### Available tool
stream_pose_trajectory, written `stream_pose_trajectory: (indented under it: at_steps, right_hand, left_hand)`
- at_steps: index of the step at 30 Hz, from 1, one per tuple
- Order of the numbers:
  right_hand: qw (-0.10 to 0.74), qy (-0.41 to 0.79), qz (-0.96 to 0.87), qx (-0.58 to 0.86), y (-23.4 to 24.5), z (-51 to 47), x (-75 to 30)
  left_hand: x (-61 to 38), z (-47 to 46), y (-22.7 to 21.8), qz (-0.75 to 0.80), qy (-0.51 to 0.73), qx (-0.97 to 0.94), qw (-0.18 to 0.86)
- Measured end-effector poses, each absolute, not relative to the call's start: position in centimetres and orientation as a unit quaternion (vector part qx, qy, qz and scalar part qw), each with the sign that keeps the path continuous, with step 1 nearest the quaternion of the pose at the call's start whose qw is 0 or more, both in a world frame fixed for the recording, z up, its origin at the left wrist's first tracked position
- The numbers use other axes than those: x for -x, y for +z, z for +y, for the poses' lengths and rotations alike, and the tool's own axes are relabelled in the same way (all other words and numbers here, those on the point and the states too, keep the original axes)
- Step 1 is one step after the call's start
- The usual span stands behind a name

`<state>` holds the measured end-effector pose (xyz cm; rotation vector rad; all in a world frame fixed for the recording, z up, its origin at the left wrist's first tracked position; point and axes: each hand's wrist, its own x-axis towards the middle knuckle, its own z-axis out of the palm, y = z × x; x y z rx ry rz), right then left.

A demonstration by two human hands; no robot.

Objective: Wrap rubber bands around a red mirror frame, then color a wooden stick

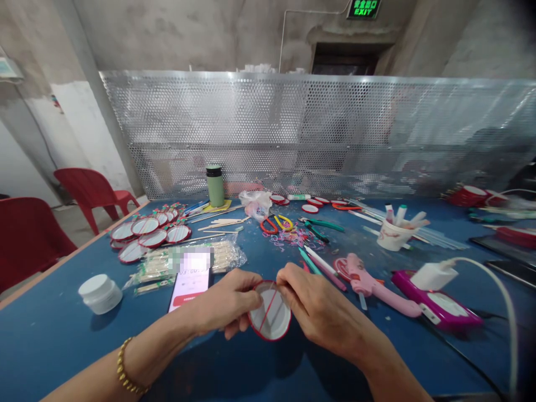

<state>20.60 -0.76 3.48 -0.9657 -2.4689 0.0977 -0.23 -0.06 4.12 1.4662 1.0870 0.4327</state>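
A shallow white disc with a red rim (280, 324) is held low over the table, its inner side facing me. My left hand (240, 304) grips its left edge with the thumb on top. A thin red strip (268, 307) runs slantwise across the disc. Closed fingers of my right hand (307, 298) pinch at the disc's upper right rim, near the strip's upper end; the fingertips are partly hidden. Beyond my left wrist lies a lit phone (192, 282). To the right of my right hand rests a pink glue gun (368, 285).
Similar discs (153, 238) are piled at left, near bundled wooden sticks (226, 254) and a white jar (99, 294). Farther back are pliers (322, 224), colourful scraps (285, 239), a green bottle (215, 187) and a cup of markers (393, 234). A purple power strip (452, 312) trails cables at right.
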Motion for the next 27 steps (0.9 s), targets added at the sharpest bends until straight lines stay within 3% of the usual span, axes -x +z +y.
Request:
stream_pose_trajectory:
  at_steps: [10, 19, 27]
  right_hand:
    - [0.38, 0.067, -0.857, 0.342, 3.6, 0.2, -21.0]
    - [0.374, 0.156, -0.845, 0.349, 4.3, -0.3, -20.6]
    - [0.35, 0.164, -0.854, 0.347, 4.1, -0.4, -20.2]
  left_hand:
    - [0.4, -0.1, 4.4, 0.459, 0.204, -0.628, 0.595]
    - [0.5, 0.3, 3.6, 0.419, 0.247, -0.609, 0.626]
    - [0.3, 0.2, 3.6, 0.432, 0.25, -0.601, 0.624]
